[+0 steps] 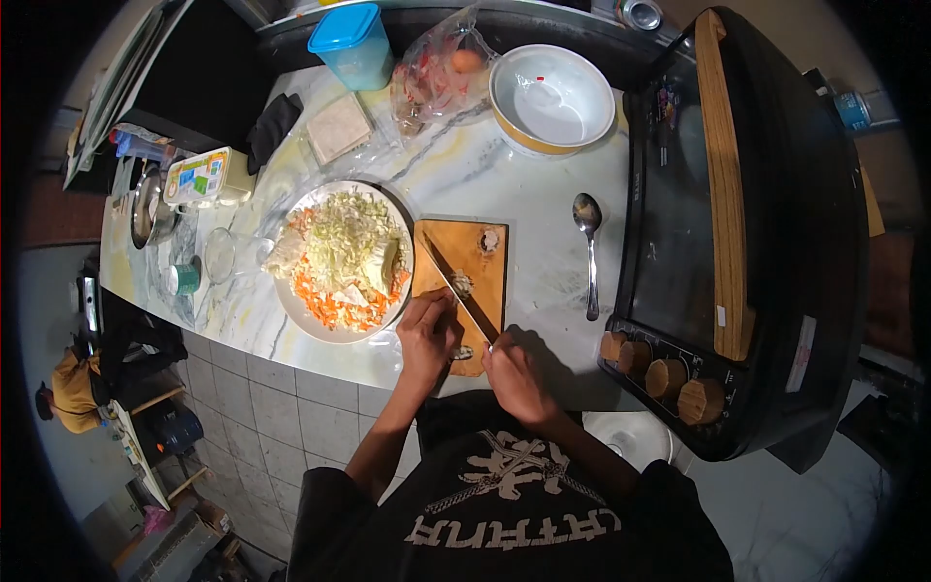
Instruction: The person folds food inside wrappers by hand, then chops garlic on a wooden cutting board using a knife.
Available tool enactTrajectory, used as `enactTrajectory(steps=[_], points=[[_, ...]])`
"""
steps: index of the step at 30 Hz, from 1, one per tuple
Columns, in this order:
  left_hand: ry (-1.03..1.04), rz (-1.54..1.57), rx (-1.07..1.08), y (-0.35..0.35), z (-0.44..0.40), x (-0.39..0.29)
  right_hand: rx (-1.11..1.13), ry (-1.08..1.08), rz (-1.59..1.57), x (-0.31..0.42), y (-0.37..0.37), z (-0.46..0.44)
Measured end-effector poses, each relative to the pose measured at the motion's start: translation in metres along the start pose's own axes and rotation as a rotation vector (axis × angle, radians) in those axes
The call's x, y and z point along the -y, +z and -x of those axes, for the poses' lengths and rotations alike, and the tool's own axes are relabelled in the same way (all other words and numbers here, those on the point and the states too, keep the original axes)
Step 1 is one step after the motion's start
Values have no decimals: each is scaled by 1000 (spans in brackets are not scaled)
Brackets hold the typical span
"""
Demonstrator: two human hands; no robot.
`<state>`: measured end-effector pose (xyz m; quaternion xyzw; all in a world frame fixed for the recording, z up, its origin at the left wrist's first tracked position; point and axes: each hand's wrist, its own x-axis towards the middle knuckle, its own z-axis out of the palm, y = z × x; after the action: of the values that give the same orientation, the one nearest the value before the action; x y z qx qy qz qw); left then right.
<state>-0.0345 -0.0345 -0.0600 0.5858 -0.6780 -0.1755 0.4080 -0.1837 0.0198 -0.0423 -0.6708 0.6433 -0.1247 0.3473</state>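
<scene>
On the left of the counter, we see a plate (359, 337) heaped with pale green and orange shreds; its right rim lies just beside the wooden board (491, 281). Next comes our left hand (428, 330), at the board's near left, fingers bent and bunched down against the near left side of the knife (459, 290); whether the fingertips pin anything, we cannot tell, since the knuckles cover them.

The knife slants across the board, its long axis running from the tip at the far left to the handle at the near right. Small pale pieces (465, 280) lie right along the blade's right side, beyond our left hand, while another small cut piece (463, 354) sits on the near part of the board, between our two hands.

Our right hand (516, 376) is wrapped round the knife's handle at the board's near right edge. The relation that matters, we judge, is this: the left fingertips are nearer to the blade's middle and the pale pieces, and the right hand commands the edge from its near end.

Farther right, a spoon (588, 254) lies well apart from both hands.
</scene>
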Motion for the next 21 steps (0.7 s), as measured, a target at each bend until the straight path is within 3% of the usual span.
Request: enactTrajectory(steps=[21], points=[[-63, 6, 59, -5, -2, -7, 78, 35, 14, 3, -23, 7]])
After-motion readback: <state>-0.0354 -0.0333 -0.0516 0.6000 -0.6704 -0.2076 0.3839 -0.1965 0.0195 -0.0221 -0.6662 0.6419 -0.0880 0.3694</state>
